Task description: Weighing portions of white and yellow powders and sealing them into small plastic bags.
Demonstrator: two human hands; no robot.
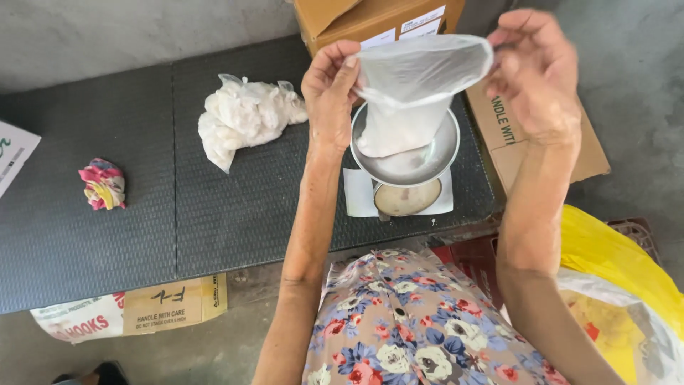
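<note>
My left hand (329, 93) pinches the left rim of a thin white plastic bag (413, 85). My right hand (536, 68) grips the bag's right rim, so its mouth is stretched wide between both hands. The bag's filled bottom rests in the round metal pan (427, 157) of a small kitchen scale (406, 198), which stands on a white sheet on the dark grey table (142, 207). The bag hides what lies inside it.
A tied clear bag of white pieces (246, 117) lies left of the scale. A crumpled pink and yellow cloth (104, 185) sits at far left. Cardboard boxes (370, 20) stand behind and right. A yellow sack (613, 257) is at lower right.
</note>
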